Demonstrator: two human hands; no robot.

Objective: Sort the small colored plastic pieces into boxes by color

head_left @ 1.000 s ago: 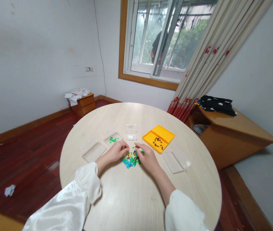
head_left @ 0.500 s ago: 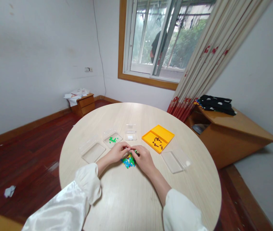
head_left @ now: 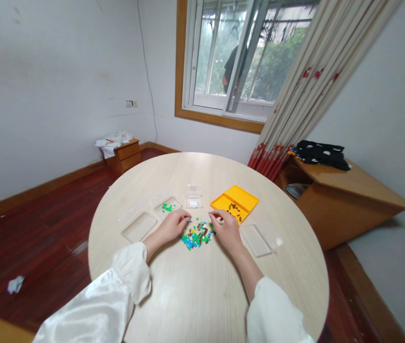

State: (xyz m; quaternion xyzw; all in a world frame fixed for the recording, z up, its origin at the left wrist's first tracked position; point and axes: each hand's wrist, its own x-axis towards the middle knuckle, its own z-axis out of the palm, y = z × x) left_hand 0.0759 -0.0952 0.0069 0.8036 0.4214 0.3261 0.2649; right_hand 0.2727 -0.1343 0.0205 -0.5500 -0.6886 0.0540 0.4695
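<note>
A loose pile of small building bricks (head_left: 195,236) in blue, green, brown and yellow lies on the table between my hands. My left hand (head_left: 173,226) is at the pile's left edge, thumb and forefinger pinched together; what is between them is too small to make out. On the other side, my right hand (head_left: 228,230) is closed in a pinch near the front corner of the open yellow box (head_left: 217,204), with a tiny dark brown brick seemingly at the fingertips. Brown bricks (head_left: 233,208) lie in that box, partly hidden by my right hand.
A clear plastic box (head_left: 154,212) with green bricks (head_left: 167,207) stands behind my left hand. Other open clear boxes are a left one (head_left: 140,227), a small middle one (head_left: 194,202) and a right one (head_left: 257,240). All stand on the round table (head_left: 188,295).
My hands were together over the pile and have come apart. The right hand has moved right toward the yellow box; the left has shifted slightly. More of the pile shows.
</note>
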